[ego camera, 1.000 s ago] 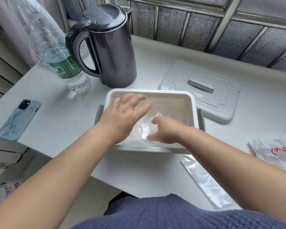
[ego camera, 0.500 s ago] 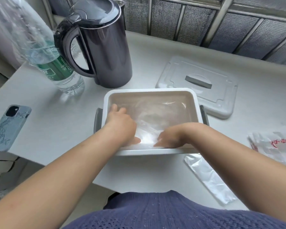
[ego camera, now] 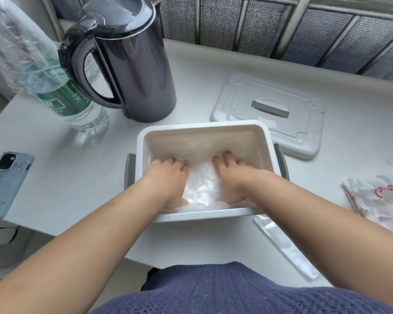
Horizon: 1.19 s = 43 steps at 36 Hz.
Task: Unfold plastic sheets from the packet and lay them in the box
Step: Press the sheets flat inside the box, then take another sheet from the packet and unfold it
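Observation:
A white box (ego camera: 204, 128) with grey side handles stands at the table's front edge. A clear plastic sheet (ego camera: 202, 184) lies crumpled on its floor. My left hand (ego camera: 168, 177) and my right hand (ego camera: 233, 177) are both inside the box, palms down, pressing the sheet flat, fingers pointing toward the far wall. A folded plastic sheet (ego camera: 284, 243) lies on the table just right of the box's near corner. The packet (ego camera: 381, 200), white with red print, lies at the right edge.
The box's lid (ego camera: 270, 114) lies behind and right of the box. A dark kettle (ego camera: 132, 60) and a water bottle (ego camera: 45, 69) stand at the back left. A phone (ego camera: 5, 184) lies at the left table edge.
Both hands have gone deeper into the box and spread apart, from hovering over the sheet to pressing it against the floor. The view has tilted closer.

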{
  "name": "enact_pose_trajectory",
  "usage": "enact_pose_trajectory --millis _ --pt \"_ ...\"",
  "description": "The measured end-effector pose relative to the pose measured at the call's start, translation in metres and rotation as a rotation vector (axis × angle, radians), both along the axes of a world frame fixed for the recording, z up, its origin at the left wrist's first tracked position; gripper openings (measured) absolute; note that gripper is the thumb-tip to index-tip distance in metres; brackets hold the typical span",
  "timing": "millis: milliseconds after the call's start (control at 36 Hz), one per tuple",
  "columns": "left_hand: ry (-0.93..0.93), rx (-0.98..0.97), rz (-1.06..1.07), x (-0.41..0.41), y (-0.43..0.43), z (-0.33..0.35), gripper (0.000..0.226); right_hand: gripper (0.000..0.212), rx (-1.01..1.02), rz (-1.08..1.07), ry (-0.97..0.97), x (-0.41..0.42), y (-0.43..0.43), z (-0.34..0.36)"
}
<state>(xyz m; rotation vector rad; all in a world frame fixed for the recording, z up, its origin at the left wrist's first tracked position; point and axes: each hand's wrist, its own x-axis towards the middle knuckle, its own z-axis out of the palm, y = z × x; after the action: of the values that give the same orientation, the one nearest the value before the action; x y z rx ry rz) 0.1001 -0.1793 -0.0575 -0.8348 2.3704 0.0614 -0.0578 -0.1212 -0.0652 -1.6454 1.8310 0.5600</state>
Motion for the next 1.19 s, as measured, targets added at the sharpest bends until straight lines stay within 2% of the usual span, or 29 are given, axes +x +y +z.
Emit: enact_pose_trajectory --millis 167,222,306,417,528,583,639,750,806,861,917,972,1028,1056,1111,1139,1194 --pt "-0.027 0.060 0.051 -0.008 -0.003 -0.010 0.074 0.097 0.040 0.019 0.037 0.001 -0.002 -0.002" --pt "-0.009 0.064 0.052 -0.007 -0.005 -0.001 0.066 0.088 0.022 0.017 0.007 -0.001 -0.003 0.002" --pt "0.061 0.091 0.101 -0.005 -0.005 0.022 0.052 0.062 -0.032 0.005 -0.085 -0.005 -0.003 0.020" --pt "0.394 0.025 0.266 -0.002 0.000 0.052 0.034 0.052 -0.264 -0.127 -0.292 -0.016 0.006 0.049" --pt "0.734 -0.096 0.358 -0.014 0.024 0.061 0.026 0.030 -0.697 -0.354 -0.512 -0.026 0.028 0.064" --pt "0.897 -0.112 0.327 -0.024 0.040 0.060 0.026 0.023 -0.908 -0.486 -0.540 -0.034 0.039 0.063" --pt "1.029 -0.148 0.239 -0.041 0.062 0.056 0.030 0.019 -0.998 -0.610 -0.519 -0.052 0.059 0.058" --pt "1.184 -0.317 0.019 -0.076 0.101 0.044 0.020 0.019 -0.928 -0.753 -0.408 -0.089 0.099 0.031" --pt "1.265 -0.363 -0.080 -0.096 0.124 0.037 0.015 0.024 -0.752 -0.718 -0.356 -0.107 0.125 0.014" --pt "1.304 -0.299 -0.143 -0.112 0.146 0.023 0.014 0.029 -0.510 -0.569 -0.314 -0.121 0.146 -0.006" --pt "1.199 -0.169 -0.155 -0.124 0.170 0.003 0.014 0.037 -0.296 -0.402 -0.290 -0.133 0.167 -0.024" --pt "0.879 0.049 -0.071 -0.132 0.189 -0.018 0.022 0.042 -0.189 -0.358 -0.273 -0.139 0.181 -0.034" --pt "0.451 0.214 0.021 -0.138 0.206 -0.041 0.051 0.044 -0.227 -0.437 -0.257 -0.146 0.189 -0.040" --pt "0.323 0.236 0.023 -0.140 0.212 -0.046 0.070 0.044 -0.275 -0.487 -0.241 -0.149 0.190 -0.042" --pt "0.232 0.177 0.006 -0.145 0.221 -0.056 0.094 0.041 -0.349 -0.571 -0.205 -0.155 0.193 -0.044" --pt "0.257 0.133 0.021 -0.147 0.221 -0.061 0.095 0.039 -0.357 -0.608 -0.195 -0.157 0.195 -0.044" --pt "0.391 -0.009 0.019 -0.151 0.218 -0.067 0.073 0.034 -0.335 -0.664 -0.204 -0.160 0.200 -0.044"
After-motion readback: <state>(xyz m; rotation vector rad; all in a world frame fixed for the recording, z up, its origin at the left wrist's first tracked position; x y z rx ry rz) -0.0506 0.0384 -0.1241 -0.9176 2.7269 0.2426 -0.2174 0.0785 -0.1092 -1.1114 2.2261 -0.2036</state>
